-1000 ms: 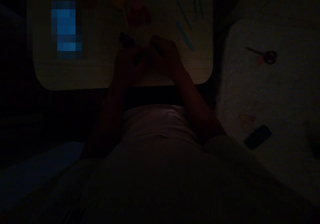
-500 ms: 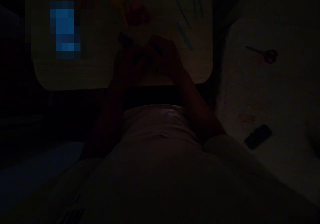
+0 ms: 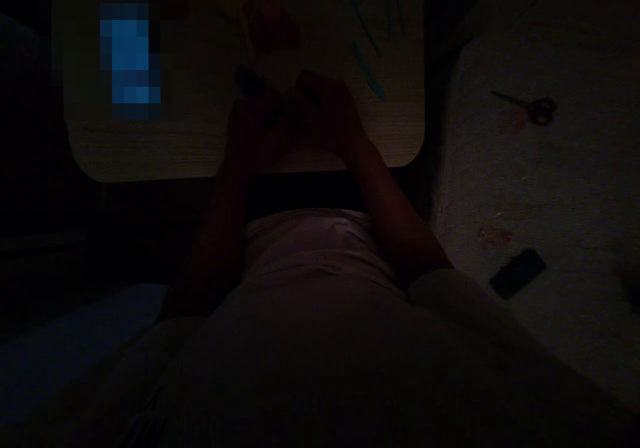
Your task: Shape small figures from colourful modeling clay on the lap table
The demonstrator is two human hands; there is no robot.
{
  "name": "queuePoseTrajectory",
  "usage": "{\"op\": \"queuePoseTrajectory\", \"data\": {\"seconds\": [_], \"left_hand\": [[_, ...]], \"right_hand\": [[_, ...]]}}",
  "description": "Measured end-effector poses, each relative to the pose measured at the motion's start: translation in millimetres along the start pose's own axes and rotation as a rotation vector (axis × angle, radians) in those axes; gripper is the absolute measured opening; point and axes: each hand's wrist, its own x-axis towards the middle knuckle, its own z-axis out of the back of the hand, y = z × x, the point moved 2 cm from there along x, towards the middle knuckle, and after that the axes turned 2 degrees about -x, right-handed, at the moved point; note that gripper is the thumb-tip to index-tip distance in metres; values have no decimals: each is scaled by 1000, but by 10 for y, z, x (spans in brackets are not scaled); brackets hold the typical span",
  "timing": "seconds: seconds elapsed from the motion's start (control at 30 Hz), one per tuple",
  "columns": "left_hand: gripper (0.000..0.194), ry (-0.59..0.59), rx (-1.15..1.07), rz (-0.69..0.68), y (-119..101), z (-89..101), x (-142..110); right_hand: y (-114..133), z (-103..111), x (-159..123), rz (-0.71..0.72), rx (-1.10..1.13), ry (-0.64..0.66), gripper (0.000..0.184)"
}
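The view is very dark. My left hand (image 3: 257,128) is over the near part of the table (image 3: 175,148), its fingers curled inward. Facing it closely, my right hand (image 3: 330,111) is bent with its fingertips toward the left one. Something dark seems to be between the fingers, too dim to name. Just beyond my left hand is a dark bluish lump (image 3: 249,80). Farther back sit a red lumpy piece (image 3: 274,28) and a yellow-orange piece (image 3: 233,1) with a thin stem-like part.
Several thin teal sticks or tools (image 3: 369,71) lie at the table's right side. A blurred-out patch with a bright blue area (image 3: 130,48) covers the left. On a pale surface to the right are scissors (image 3: 540,111) and a dark rectangular object (image 3: 518,275).
The picture is slightly dimmer over the table. Both hands stay almost in the same place, and no object has visibly moved.
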Motion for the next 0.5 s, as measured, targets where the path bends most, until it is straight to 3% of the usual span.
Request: {"op": "queuePoseTrajectory", "data": {"seconds": [0.07,0.23,0.5], "left_hand": [[44,-1,-6,-1,19,-2,8],[45,-23,23,-25,43,-6,18],[33,-71,59,-84,-29,15,-1]], "right_hand": [[3,2,4,87,-15,-87,57],[-18,-9,8,70,16,-87,67],[-15,10,-14,70,56,-87,52]]}}
